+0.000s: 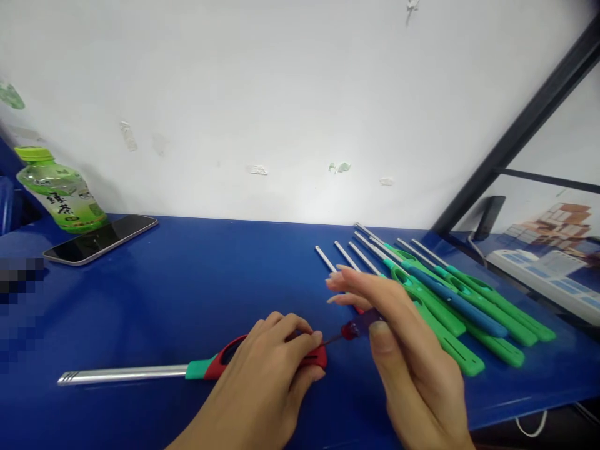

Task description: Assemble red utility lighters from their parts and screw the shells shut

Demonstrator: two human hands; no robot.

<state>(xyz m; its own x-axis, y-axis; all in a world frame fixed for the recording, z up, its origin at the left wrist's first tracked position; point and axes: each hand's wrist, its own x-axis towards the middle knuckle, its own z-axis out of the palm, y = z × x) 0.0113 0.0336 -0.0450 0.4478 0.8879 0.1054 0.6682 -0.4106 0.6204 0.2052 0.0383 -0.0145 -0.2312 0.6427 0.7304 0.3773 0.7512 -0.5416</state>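
Observation:
A long-necked lighter [215, 364] with a red handle, a green collar and a silver tube lies on the blue table, its tube pointing left. My left hand [267, 375] is closed over the handle and covers much of it. My right hand [412, 356] holds a small screwdriver [360, 324] with a dark purple and red handle between thumb and fingers, the fingers fairly straight. Its thin shaft points left to the butt end of the red handle, by my left fingertips. Whether the tip sits inside the handle I cannot tell.
Several green lighters [450, 337] and a blue one [454, 300] lie at the right, partly behind my right hand. A phone [100, 240] and a green-capped bottle [65, 194] stand far left on the table [197, 269]. A white wall [281, 112] rises behind; a black frame [520, 125] slants at right.

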